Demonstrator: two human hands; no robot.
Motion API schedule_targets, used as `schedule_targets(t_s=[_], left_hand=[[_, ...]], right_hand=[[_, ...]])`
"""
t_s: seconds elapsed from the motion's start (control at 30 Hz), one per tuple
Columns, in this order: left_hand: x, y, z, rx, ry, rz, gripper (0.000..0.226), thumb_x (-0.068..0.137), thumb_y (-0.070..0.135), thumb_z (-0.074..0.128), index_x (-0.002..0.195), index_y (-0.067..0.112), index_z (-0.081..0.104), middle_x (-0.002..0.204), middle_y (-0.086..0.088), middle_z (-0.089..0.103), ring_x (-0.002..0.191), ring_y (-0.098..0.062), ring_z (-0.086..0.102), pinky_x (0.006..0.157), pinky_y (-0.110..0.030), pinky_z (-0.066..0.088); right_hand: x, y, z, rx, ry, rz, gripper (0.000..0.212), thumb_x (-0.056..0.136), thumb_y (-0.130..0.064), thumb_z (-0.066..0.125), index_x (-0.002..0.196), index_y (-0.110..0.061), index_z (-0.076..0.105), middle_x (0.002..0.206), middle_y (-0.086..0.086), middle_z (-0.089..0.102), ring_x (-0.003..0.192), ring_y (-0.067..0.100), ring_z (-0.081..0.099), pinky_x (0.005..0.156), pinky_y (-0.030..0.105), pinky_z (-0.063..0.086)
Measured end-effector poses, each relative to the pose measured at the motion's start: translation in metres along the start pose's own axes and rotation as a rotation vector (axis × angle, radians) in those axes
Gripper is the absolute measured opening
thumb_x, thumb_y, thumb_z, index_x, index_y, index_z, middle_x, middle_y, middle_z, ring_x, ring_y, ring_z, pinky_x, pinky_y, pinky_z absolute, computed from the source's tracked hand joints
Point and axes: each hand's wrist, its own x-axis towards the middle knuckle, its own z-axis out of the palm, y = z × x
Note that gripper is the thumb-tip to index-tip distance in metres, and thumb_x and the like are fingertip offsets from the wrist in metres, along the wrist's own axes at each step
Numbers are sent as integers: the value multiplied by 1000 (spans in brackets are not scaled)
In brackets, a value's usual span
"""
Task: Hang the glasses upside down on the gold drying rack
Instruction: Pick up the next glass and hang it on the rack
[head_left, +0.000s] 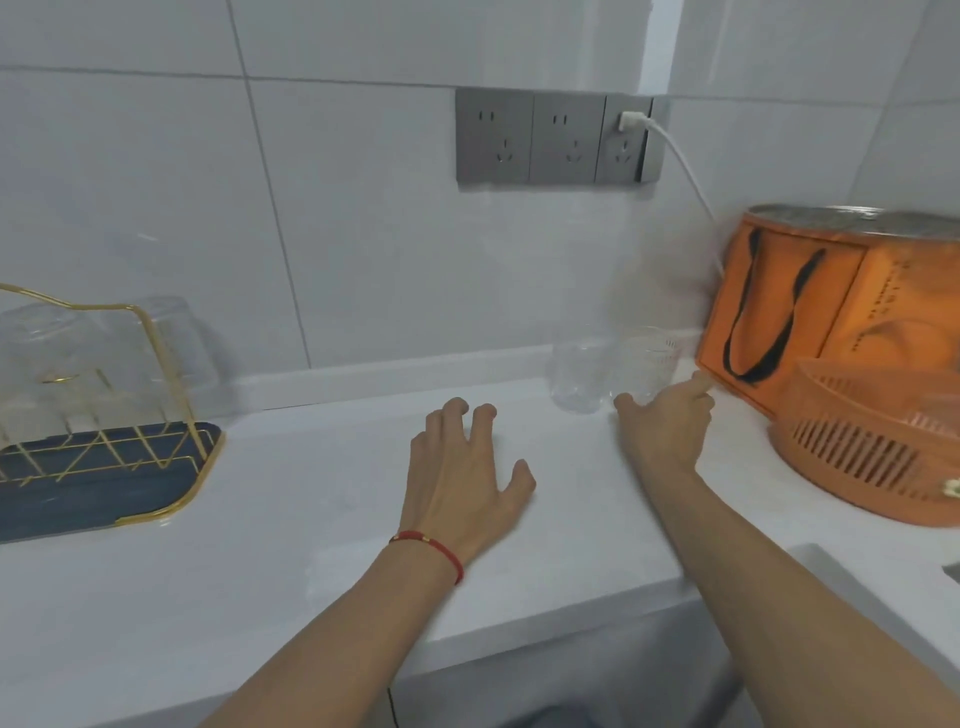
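Two clear glasses stand upright near the back wall: a plain glass and a patterned glass to its right. My right hand reaches toward the patterned glass, fingers spread just in front of it, holding nothing. My left hand hovers over the white counter with fingers apart and empty, a red string on the wrist. The gold drying rack sits at the far left on a dark blue tray. Several clear glasses hang upside down on it.
An orange bag and an orange slotted basket crowd the right side, close behind the glasses. A white cable runs from the grey wall sockets down behind the bag. A sink edge shows at lower right.
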Motion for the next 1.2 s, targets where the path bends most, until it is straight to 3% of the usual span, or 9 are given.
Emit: schedule_targets(t_s=[0.13,0.33,0.57,0.8,0.97,1.03,1.1,1.2], left_hand=[[0,1,1,-14,3,-4,57,81,51,47,130,20,45,128,-5,46,119,-25,43,95,-38,40],[0,3,-2,-67,1,-26,54,87,49,46,132,21,46,123,0,51,119,-21,42,96,-37,38],[-1,3,-7,-78,-20,-33,51,89,48,44,132,20,46,121,0,54,118,-22,42,97,-37,37],[-2,3,-11,-134,-25,-43,50,90,45,46,132,18,47,123,-1,55,119,-23,42,98,-38,37],[-2,5,-13,-172,-1,-13,43,92,37,54,130,17,48,123,-2,55,120,-23,43,98,-36,37],[-2,6,-16,-234,8,-9,41,93,34,57,129,16,49,122,1,55,121,-21,43,99,-36,37],[-1,7,-24,-400,13,-67,43,92,38,60,130,21,49,119,6,54,117,-16,46,96,-35,42],[4,10,-50,-811,-33,-289,66,81,65,62,136,34,42,120,9,57,94,-5,65,88,-37,56]], right_hand=[[15,2,11,-120,-25,-41,96,86,-40,78,155,-1,24,134,24,62,126,46,55,104,52,40],[20,4,12,-186,-12,-33,81,85,-49,78,137,0,40,136,24,59,129,46,51,103,53,39],[13,2,6,-50,68,-4,79,74,-44,83,126,1,43,124,21,60,119,45,55,97,51,43],[-11,2,-11,308,79,-156,66,69,-52,73,114,-17,38,108,8,55,95,30,53,70,35,39],[-34,-3,-23,403,68,-222,65,73,-48,76,119,-16,42,110,12,59,94,33,60,74,43,51],[-45,-4,-30,495,-1,-237,64,73,-50,76,119,-21,41,108,11,64,88,24,68,65,32,54],[-58,-7,-35,580,-128,-270,63,72,-54,74,120,-27,43,101,-2,67,75,1,69,57,13,49],[-85,-21,-33,647,-402,-331,57,71,-50,77,117,-25,54,96,-10,71,66,1,71,58,13,50]])
